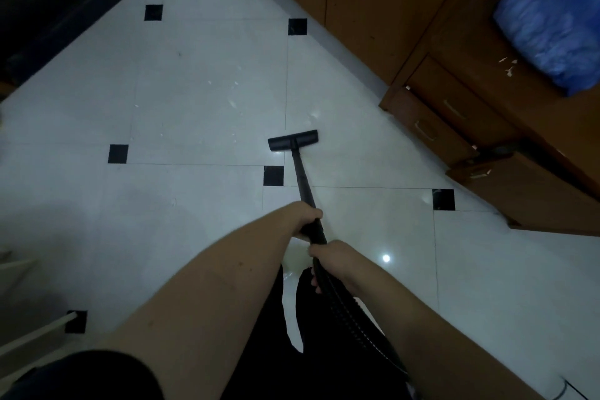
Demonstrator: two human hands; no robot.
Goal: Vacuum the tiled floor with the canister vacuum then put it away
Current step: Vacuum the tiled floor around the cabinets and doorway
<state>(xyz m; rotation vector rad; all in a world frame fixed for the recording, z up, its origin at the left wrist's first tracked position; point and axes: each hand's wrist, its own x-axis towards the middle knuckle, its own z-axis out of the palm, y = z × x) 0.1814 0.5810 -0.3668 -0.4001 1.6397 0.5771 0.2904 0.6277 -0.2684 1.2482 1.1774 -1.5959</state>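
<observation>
**Both hands on the vacuum wand, floor head on the white tiles**

The black floor head (293, 140) lies flat on the tiled floor (201, 81), just beyond a small black inset tile (273, 175). Its wand (302, 177) slants back to the person. The left hand (305, 216) has its grip curled round the wand's upper end; the right hand (328, 258), just behind, grips where the ribbed hose (350, 312) begins. Pale specks dot the floor ahead of the head. A wooden cabinet (454, 114) with drawers stands to the right, with a blue plastic bag (552, 19) on top.
</observation>
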